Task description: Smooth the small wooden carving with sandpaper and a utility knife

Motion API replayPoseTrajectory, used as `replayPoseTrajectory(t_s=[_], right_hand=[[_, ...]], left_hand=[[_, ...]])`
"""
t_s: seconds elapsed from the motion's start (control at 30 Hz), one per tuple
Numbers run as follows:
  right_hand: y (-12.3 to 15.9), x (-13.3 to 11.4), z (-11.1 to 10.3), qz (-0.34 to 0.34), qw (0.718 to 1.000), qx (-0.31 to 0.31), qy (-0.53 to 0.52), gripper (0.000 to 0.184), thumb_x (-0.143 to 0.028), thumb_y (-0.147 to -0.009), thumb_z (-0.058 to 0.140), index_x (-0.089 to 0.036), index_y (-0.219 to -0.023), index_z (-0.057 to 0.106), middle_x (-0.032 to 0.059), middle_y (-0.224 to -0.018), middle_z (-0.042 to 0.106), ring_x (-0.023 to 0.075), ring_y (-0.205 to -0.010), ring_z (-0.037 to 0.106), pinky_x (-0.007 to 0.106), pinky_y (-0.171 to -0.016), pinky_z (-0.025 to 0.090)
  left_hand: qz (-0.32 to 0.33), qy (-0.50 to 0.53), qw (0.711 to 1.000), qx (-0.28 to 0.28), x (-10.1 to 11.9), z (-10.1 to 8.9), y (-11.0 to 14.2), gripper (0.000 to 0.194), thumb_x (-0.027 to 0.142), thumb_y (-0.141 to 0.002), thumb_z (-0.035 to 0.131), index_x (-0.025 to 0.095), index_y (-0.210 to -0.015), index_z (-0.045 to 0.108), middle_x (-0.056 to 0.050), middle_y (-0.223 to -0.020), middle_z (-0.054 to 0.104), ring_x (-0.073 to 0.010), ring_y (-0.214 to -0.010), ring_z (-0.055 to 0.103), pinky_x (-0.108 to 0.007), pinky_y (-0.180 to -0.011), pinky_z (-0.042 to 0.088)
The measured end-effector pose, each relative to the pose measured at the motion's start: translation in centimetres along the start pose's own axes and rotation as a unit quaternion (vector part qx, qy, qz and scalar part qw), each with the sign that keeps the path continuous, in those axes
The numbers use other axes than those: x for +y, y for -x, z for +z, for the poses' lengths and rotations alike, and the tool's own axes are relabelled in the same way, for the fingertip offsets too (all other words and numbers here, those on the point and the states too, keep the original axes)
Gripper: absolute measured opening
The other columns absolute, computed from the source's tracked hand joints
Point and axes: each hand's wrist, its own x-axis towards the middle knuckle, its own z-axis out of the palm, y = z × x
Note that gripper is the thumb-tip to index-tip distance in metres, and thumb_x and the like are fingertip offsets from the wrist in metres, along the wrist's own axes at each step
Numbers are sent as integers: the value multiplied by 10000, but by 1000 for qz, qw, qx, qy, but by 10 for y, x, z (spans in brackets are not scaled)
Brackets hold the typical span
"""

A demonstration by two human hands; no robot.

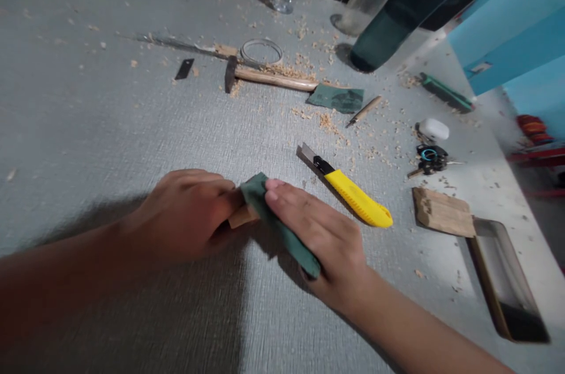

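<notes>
Green sandpaper (pixel 292 240) bends under the right hand (pixel 329 238), its fingers closed on it, against a wooden piece (pixel 242 217) the left hand (pixel 188 212) grips in curled fingers above the bench (pixel 132 109), apparently for steadiness.

Open tabletop (pixel 88 115) left of hands (pixel 189 215), cutter (pixel 355 196) blocking right
</notes>
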Motion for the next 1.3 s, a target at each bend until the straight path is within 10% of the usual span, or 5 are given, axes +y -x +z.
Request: replayPoseTrajectory(t_s=[1.3], right_hand=[[0, 0, 0, 6, 1000, 8, 12, 499, -132, -1097, 469, -140, -1594, 513, 194, -1510, 682, 277, -1468, 619, 548, -1164, 609]], left_hand=[[12, -3, 1000, 13, -1, -2, -2, 200, 270, -952, 563, 225, -773, 641, 2, -715, 710, -181, -622, 631, -318, -624, 435]])
